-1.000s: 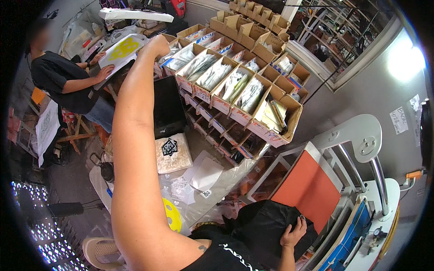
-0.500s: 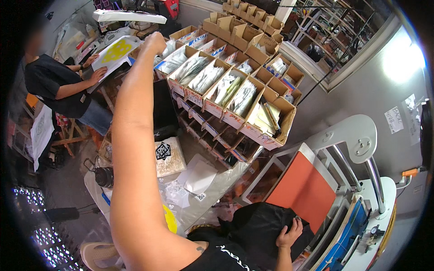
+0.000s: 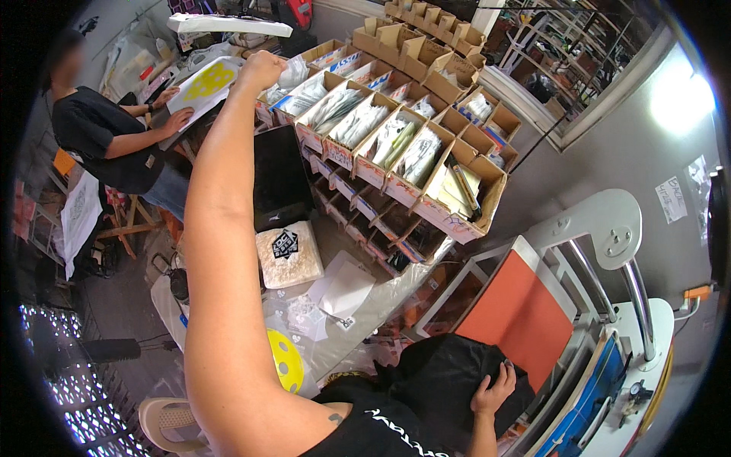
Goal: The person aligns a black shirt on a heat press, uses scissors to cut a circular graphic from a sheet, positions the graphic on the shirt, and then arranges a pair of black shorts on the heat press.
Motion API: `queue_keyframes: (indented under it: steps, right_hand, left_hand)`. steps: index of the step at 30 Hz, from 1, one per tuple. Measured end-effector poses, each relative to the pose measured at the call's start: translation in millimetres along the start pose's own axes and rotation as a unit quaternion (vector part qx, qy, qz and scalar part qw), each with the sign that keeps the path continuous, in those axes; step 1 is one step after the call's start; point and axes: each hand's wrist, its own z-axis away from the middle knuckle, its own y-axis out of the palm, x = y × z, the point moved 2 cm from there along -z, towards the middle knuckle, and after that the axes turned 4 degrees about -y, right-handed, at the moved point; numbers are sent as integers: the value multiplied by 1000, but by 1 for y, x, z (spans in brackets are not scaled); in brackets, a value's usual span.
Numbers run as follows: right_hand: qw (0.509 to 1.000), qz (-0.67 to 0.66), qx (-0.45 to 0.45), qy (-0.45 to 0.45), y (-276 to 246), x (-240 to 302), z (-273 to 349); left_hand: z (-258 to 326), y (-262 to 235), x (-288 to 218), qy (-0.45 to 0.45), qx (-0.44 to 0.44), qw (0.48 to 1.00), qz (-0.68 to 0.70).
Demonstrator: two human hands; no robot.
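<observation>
My left hand (image 3: 263, 73) is stretched far forward at the end of a straight arm, over the leftmost of the cardboard bins. Its fingers are curled closed, with white packets (image 3: 293, 74) right beside them. What they grip is hidden. Low on the right, my right hand (image 3: 495, 390) lies on a black cloth (image 3: 445, 373), fingers extended and a little apart. The cloth is bunched in front of me, next to the orange-red pad (image 3: 509, 320) of a heat press (image 3: 620, 228). Cardboard bins (image 3: 457, 221) full of thin white sheets stand in rows ahead.
A table (image 3: 365, 339) below my left arm bears a wrapped pale block (image 3: 289, 259), white papers (image 3: 346, 289) and a yellow disc with holes (image 3: 285, 362). At left, another person (image 3: 114, 145) handles a white sheet with a yellow print (image 3: 209, 82). A beige chair (image 3: 160, 423) stands lower left.
The view has shifted slightly, so most things sit a little differently in the picture. More of the white packets shows beside my left hand. My right hand stays on the black cloth.
</observation>
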Motion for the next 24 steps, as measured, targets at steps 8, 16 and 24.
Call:
queue_keyframes:
  steps: [8, 16, 24]
  right_hand:
    - [1000, -14, -12, 5, 1, 4, -3]
    - [999, -24, -20, 5, -2, 2, 2]
    - [976, -160, -138, 45, -42, -9, 1]
  left_hand:
    - [23, -23, -9, -32, -34, 999, 12]
    - [74, -50, -27, -81, -82, 993, -21]
    - [314, -23, -196, 263, 41, 930, 254]
